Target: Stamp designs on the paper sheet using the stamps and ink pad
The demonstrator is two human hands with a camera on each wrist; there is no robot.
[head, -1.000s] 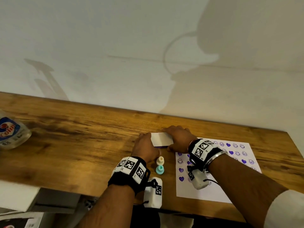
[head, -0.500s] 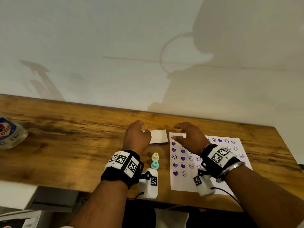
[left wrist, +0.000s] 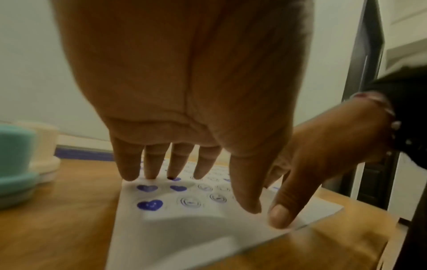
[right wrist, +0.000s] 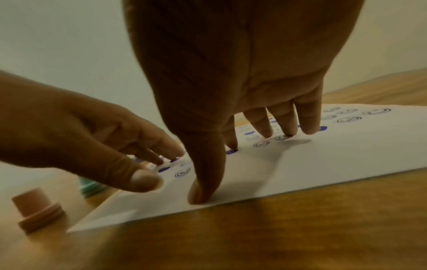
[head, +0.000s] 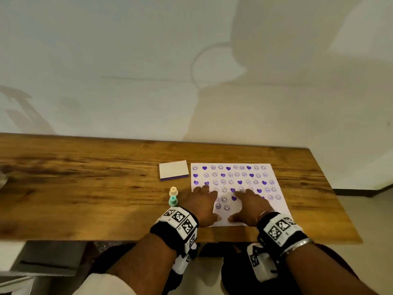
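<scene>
Both hands lie flat with straight fingers on the paper sheet (head: 251, 177): left hand (head: 200, 204) at its 8 o'clock, right hand (head: 249, 206) at 6, each grip spread and holding nothing. Stamping looks finished; the ink pad (head: 174, 170) sits shut at the sheet's 10 o'clock, the two stamps (head: 173, 196) at 9. Next probably means lifting the sheet. No readable writing.

Head view: illumination is warm and moderate. A large soft shadow of the person's head falls on the wall (head: 244, 92). The wooden table (head: 85, 188) shows motion blur at its left edge, and wide-angle distortion bows its far edge. Wrist views: dim, with a yellow-green cast. The left hand (left wrist: 184, 82) and right hand (right wrist: 242, 64) are backlit, dark and soft. Both stamps (left wrist: 20, 160) are out of focus. Fingers cast soft grey shadows on the paper sheet (right wrist: 323, 159).
</scene>
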